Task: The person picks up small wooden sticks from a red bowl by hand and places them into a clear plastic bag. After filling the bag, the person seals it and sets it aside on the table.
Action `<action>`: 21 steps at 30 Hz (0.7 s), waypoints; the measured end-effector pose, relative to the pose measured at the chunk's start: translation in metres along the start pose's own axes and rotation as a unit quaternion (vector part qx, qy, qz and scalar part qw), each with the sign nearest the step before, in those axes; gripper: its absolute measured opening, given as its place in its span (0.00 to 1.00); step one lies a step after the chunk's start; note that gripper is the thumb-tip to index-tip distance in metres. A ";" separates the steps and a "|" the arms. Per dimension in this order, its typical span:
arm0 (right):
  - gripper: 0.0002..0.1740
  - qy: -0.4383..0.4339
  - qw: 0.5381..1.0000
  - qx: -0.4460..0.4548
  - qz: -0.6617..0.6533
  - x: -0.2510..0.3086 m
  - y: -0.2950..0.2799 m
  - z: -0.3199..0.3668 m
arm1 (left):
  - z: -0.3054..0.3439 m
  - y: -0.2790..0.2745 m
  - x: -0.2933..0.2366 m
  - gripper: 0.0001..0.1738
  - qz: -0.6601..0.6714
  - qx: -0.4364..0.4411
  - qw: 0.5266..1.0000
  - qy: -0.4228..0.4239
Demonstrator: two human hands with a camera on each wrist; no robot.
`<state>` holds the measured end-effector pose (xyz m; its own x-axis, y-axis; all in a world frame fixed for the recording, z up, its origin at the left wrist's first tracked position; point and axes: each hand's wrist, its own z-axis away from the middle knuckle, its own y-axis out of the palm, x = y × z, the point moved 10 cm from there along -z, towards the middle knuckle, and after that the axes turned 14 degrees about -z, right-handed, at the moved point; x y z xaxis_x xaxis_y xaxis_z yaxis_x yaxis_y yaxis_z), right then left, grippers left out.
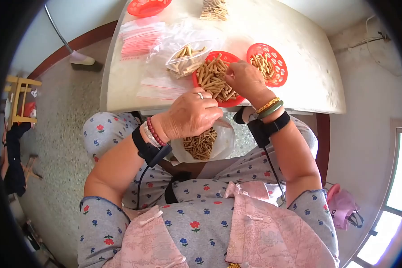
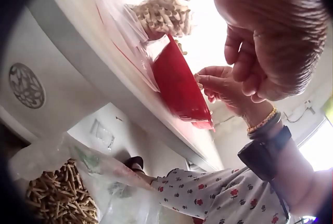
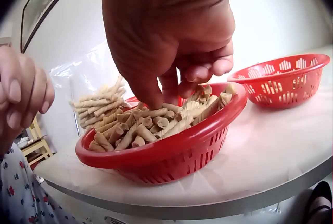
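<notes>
A red plastic basket (image 3: 182, 156) heaped with short tan rolled sticks (image 3: 151, 128) stands near the table's front edge. My right hand (image 1: 246, 80) reaches over its right side, bent fingertips down at the heap. Whether it pinches a stick I cannot tell. Left of the basket my left hand (image 1: 192, 114) hovers over the front edge, fingers loosely curled, with nothing seen in them; the palm is hidden. A clear bag (image 1: 185, 62) of similar sticks lies behind the basket's left side. To the right stands a second red basket (image 3: 283, 81) with fewer sticks.
Flat clear bags with red strips (image 1: 140, 40) are stacked at the table's left. At the back are another red basket (image 1: 149, 8) and a bundle of sticks (image 1: 214, 10). Below the table edge, between the knees, an open plastic bag (image 1: 225, 143) holds darker sticks.
</notes>
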<state>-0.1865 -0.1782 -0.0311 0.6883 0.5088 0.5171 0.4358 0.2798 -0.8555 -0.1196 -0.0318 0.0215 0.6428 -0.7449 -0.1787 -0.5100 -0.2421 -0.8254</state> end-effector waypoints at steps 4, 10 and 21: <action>0.10 0.029 0.999 0.017 -0.011 -0.012 0.001 0.002 | 0.002 -0.002 0.009 0.07 0.031 -0.012 0.999 -0.038; 0.08 -0.038 0.998 -0.030 -0.031 -0.004 -0.003 0.005 | 0.003 0.003 0.016 0.07 0.060 -0.011 0.996 -0.069; 0.05 -0.125 0.976 -0.077 -0.160 0.059 -0.048 0.027 | 0.024 -0.004 0.079 0.14 0.201 -0.096 0.919 -0.325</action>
<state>-0.1822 -0.1394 0.0395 0.3476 0.6042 0.7171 0.7001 0.3415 -0.6271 -0.0528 -0.0747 -0.0021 0.5541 -0.2849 -0.7822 -0.8324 -0.1802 -0.5240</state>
